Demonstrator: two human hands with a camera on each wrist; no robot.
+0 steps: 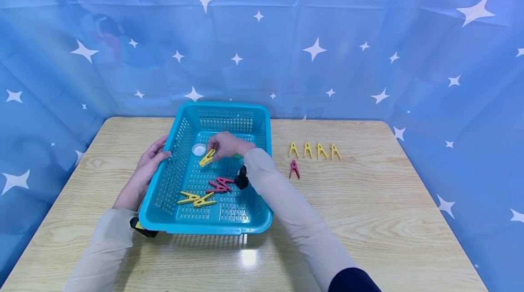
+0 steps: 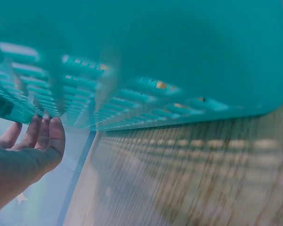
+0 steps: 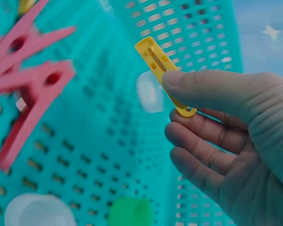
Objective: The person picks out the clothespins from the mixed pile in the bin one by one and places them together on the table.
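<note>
Light is being thrown back by smooth, glossy, perforated plastic of basket. Soft sheen is being shown by smooth plastic of yellow clothespin; thin strip, apparently metal, is being held in it. Grained wood surface of table is being broken by bright glare. Creased cloth is being shown in backdrop, matt wrinkled cloth in sleeves.

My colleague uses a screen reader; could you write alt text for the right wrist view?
A right hand pinches a yellow clothespin, a teal perforated basket behind it. Pink clothespins are at left; a white round object and green object show at the bottom edge.
</note>
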